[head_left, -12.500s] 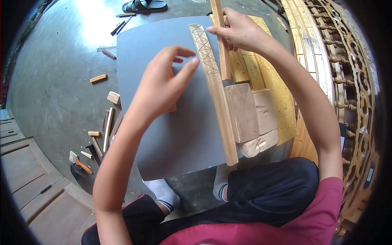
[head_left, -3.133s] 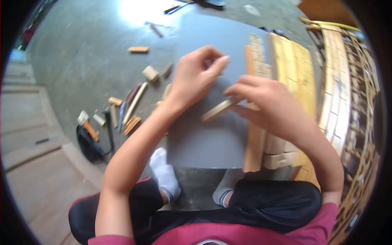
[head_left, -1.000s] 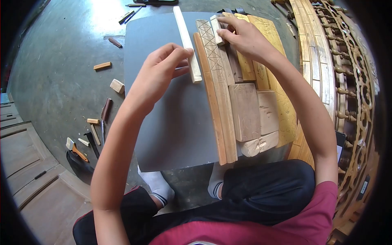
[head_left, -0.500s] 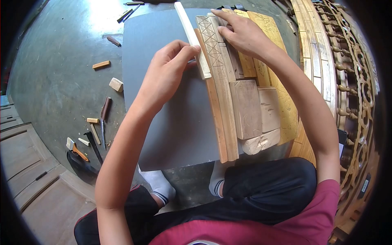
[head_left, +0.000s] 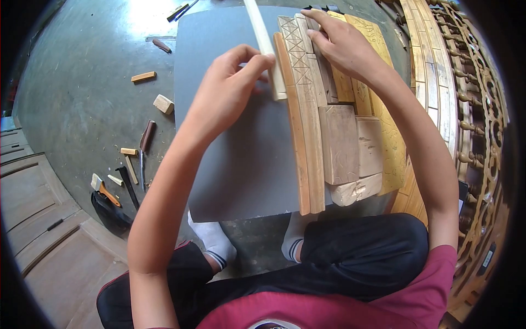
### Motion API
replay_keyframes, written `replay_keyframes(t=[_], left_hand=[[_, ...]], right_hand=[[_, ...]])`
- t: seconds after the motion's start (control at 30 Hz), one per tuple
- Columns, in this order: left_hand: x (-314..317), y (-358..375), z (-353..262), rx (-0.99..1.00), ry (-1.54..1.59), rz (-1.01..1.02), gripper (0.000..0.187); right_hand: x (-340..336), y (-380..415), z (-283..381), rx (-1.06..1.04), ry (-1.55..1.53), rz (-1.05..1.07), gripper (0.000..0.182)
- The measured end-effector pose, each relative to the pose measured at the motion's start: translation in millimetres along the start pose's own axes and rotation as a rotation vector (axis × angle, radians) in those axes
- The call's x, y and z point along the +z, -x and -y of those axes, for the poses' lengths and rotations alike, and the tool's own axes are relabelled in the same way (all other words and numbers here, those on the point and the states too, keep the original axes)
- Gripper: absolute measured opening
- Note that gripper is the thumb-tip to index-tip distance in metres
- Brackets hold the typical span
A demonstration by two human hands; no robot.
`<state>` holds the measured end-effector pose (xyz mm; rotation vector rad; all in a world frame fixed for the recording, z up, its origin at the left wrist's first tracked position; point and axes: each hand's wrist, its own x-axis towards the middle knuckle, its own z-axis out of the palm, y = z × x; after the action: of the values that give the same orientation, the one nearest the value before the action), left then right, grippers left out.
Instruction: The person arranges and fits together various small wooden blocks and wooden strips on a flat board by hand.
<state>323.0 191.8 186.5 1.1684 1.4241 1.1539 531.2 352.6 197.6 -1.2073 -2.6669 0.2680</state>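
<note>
My left hand (head_left: 233,82) is closed around a pale wooden strip (head_left: 263,41), thumb on top, near the strip's lower end. That end is beside an orange-brown wooden strip (head_left: 296,131). My right hand (head_left: 348,49) rests at the far end of the wood pieces, index finger and thumb stretched apart and touching the wood; its other fingers are partly hidden. Between the hands lies a long strip with carved criss-cross lines (head_left: 298,55). Nearer to me are a brown wooden block (head_left: 338,145), a lighter block (head_left: 369,140) and a rounded piece (head_left: 356,189).
A grey board (head_left: 235,175) carries the wood. Yellow carved boards (head_left: 392,148) lie at its right. Left on the floor are a brush (head_left: 107,192), a wooden block (head_left: 163,104), a small orange-brown wood piece (head_left: 143,77) and several tools. Turned wooden railings (head_left: 468,126) stand at the right.
The whole view has shifted slightly, so the board and wood appear further right. The pale strip in my left hand sits a little higher and further from me; my right hand stays on the wood.
</note>
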Motion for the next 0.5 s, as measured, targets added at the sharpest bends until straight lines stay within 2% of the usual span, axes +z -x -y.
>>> replay_keyframes(t=[0.1, 0.13, 0.2, 0.3, 0.37, 0.5], left_hand=[[-18, 16, -10, -0.102, -0.296, 0.062, 0.038], [-20, 24, -12, -0.142, -0.404, 0.095, 0.037], [-18, 38, -15, -0.107, -0.500, 0.183, 0.039], [-6, 56, -31, -0.087, -0.692, 0.356, 0.041], [2, 66, -39, -0.128, -0.721, 0.483, 0.041], [15, 72, -44, -0.172, -0.748, 0.627, 0.041]], right_hand=[[-11, 5, 17, 0.072, -0.076, 0.060, 0.045], [-13, 4, 17, 0.026, -0.064, 0.064, 0.046], [-17, 3, 16, -0.068, -0.043, 0.078, 0.050], [-29, 9, 36, -0.010, -0.077, 0.149, 0.046], [-43, 13, 52, 0.029, -0.108, 0.194, 0.046], [-31, 16, 51, -0.088, -0.127, 0.123, 0.051]])
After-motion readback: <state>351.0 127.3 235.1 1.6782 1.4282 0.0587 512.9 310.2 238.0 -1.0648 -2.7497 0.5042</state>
